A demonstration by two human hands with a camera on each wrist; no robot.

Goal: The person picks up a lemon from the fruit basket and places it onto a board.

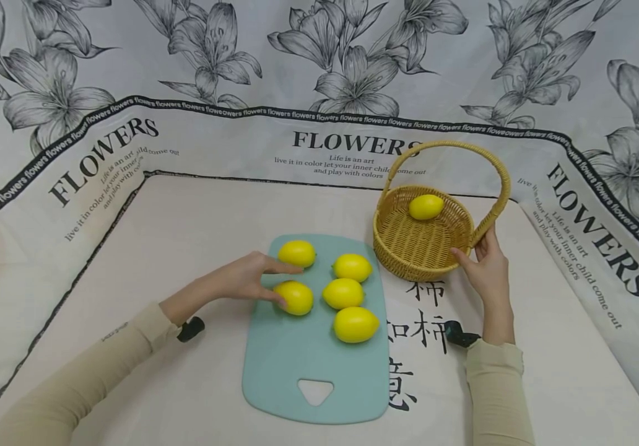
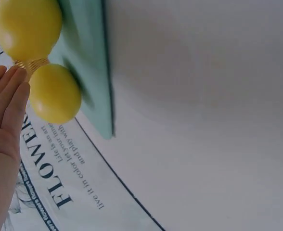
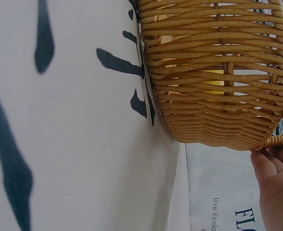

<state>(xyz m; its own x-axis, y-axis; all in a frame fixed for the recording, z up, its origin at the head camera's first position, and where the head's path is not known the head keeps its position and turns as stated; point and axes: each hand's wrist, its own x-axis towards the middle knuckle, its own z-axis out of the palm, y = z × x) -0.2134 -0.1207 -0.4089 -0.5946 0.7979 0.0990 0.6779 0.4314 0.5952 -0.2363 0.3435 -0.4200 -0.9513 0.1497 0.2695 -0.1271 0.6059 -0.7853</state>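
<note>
Over the pale blue cutting board [image 1: 280, 359], my left hand [image 1: 244, 275] reaches with straight fingers spread from the thumb. The thumb lies at the near left lemon [image 1: 297, 298], and the fingertips are close to the far left lemon [image 1: 297, 253]. In the left wrist view the hand [image 2: 4, 110] shows straight fingers beside a lemon [image 2: 55, 94]. My right hand [image 1: 486, 269] grips the wicker basket [image 1: 408, 266] at its right rim, by the handle's base. One lemon [image 1: 426, 207] lies inside the basket. From below, the right wrist view shows fingers [image 3: 266, 168] at the handle's base.
Three more lemons lie along the board's right side, among them one nearest the front [image 1: 355, 324]. Black characters [image 1: 431, 331] are printed on the white cloth right of the board. A flower-printed cloth wall [image 1: 219, 145] stands behind and at both sides.
</note>
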